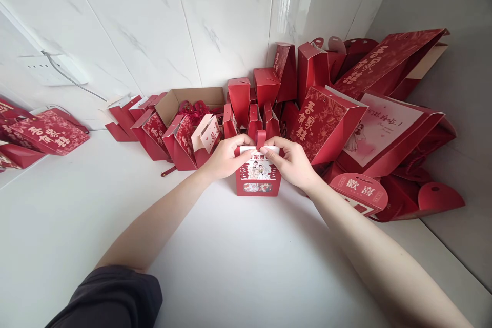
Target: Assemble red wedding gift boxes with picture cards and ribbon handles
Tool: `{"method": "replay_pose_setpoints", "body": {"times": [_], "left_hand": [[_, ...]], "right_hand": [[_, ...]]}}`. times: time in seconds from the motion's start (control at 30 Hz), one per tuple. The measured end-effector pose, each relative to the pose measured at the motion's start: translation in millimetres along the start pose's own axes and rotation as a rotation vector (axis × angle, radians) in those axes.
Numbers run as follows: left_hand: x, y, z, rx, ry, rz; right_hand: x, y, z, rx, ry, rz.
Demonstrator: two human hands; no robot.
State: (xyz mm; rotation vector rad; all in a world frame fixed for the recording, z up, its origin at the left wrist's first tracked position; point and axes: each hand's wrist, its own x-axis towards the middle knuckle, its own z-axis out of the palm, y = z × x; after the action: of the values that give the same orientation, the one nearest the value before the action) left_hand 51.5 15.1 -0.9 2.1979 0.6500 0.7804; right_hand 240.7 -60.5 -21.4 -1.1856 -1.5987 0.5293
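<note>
A small red gift box (257, 188) stands upright on the white table, with a picture of a couple and a little window showing its contents. A red ribbon loop (261, 138) rises from its top. My left hand (232, 156) pinches the box's top edge left of the loop. On the other side my right hand (289, 159) grips the same edge, thumb at the base of the ribbon. Both thumbs lie on the front face; most of the other fingertips are hidden behind the box.
Behind stands a cardboard box (213, 96) holding dark red ribbons (194, 113). Red gift boxes (180, 143) line the wall, and larger red bags (326, 123) pile up at right. More red bags (49, 130) lie far left, near a wall socket (54, 69) with a cable.
</note>
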Motion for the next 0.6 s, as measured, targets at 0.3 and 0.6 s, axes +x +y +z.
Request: {"method": "replay_pose_setpoints", "body": {"times": [0.3,0.6], "left_hand": [[-4.8,12.4,-6.6,0.318,0.007,0.077],[-9.8,23.3,-6.5,0.571,0.006,0.095]], "right_hand": [[-0.4,-1.1,1.3,-0.011,-0.06,-0.054],[0.1,-1.5,-2.1,0.059,-0.145,-0.035]]}}
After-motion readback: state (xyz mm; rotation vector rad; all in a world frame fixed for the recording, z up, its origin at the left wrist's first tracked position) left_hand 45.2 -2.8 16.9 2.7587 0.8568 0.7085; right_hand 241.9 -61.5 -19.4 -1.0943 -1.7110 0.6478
